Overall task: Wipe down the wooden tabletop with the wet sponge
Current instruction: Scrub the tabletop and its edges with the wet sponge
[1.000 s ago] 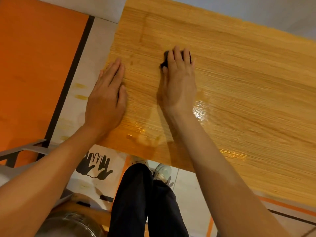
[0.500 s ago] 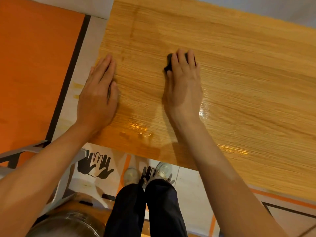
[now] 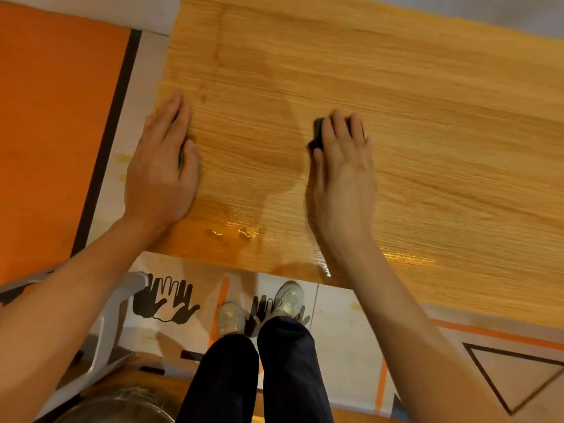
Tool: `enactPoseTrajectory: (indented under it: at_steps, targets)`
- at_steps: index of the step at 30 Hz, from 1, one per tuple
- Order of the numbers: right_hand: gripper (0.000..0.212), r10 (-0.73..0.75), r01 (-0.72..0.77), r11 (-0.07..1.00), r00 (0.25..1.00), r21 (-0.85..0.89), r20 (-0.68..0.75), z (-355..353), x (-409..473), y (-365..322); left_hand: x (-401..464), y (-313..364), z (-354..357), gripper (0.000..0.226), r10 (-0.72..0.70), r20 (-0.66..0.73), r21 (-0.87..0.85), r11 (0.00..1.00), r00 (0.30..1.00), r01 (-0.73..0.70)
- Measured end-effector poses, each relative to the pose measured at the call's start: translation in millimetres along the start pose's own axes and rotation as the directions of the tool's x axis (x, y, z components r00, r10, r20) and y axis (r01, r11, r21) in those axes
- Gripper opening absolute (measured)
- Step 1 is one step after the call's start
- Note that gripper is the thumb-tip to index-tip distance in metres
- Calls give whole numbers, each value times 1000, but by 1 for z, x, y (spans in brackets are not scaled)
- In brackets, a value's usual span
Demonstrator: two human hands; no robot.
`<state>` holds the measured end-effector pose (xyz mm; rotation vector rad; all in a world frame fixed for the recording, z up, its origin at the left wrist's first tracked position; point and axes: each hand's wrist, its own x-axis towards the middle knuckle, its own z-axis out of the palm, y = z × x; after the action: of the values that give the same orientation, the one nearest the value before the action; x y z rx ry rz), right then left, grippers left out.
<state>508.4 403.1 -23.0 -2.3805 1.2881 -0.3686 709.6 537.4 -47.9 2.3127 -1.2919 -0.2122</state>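
**A:** Where is the small dark sponge relative to your hands?

**B:** It sits under the fingers of your right hand, pressed flat on the light-brown wooden table. Only its left edge and a dark corner show past your index finger, so you cannot read its long axis with certainty; it seems to run away from you, along the fingers.

**A:** And your left hand?

**B:** It is empty, palm down with the fingers together, lying flat at the table's left edge, well apart from the sponge. It looks like a brace, not a wiper.

**A:** Which way does the coming stroke turn, then?

**B:** A wet sheen shows near the front edge, between your hands and by your right wrist. The broad stretch to the right and far side looks dull, so I judge you carry the sponge that way with the right hand, which already has it.
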Motion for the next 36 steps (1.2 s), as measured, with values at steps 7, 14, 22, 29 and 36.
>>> enactPoseTrajectory:
  at_steps: [7,14,22,29,36]
  targets:
    - [42,-92,100,993,989,-68,118,-15,-39,11,0,0,-3,52,8,17,-20,1000,1000,-7]
    - [42,13,-8,997,998,-80,68,-26,-3,27,-26,2,-17,50,58,53,-119,992,997,-51]
    - [41,221,-221,975,975,13,-28,-44,-92,48,-61,-18,-20,48,136,23,-54,989,990,-134]
    - [43,-83,86,995,994,-43,67,42,-64,-86,-59,-23,-19,48,135,34,-71,989,990,-133]
    - [40,-218,220,975,959,8,183,18,-65,-56,-60,-25,-18,47,143,22,-63,988,989,-142]
